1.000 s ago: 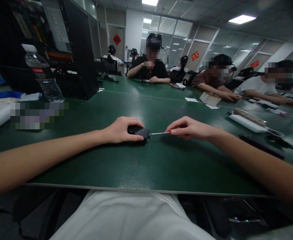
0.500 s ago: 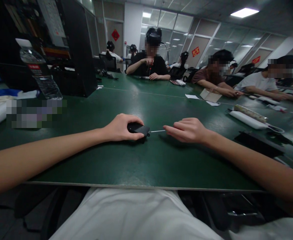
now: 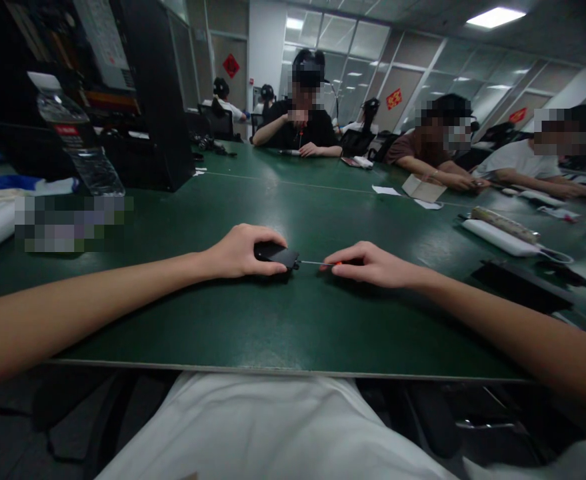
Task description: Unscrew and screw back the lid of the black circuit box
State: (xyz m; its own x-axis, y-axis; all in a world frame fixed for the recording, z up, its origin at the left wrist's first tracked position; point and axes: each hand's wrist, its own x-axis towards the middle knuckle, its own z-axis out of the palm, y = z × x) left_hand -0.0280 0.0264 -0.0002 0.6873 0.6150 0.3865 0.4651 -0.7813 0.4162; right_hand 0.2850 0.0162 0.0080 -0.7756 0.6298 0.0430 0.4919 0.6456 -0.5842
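Note:
My left hand [image 3: 240,251] lies closed over a small black device [image 3: 277,255] on the green table [image 3: 293,320], pressing it down. My right hand [image 3: 370,265] pinches the red handle of a thin screwdriver [image 3: 317,263]. Its metal shaft lies level and points left, with the tip at the device's right end. Both forearms rest on the table.
A clear water bottle [image 3: 80,150] and a black cabinet [image 3: 143,100] stand at the far left. A black flat object [image 3: 523,285] and a white long item [image 3: 503,238] lie to the right. Several people sit working along the far and right sides.
My right hand loosened its fingers on the screwdriver half a second ago and has now closed on the red handle again, slightly nearer the device. My left hand has stayed on the device.

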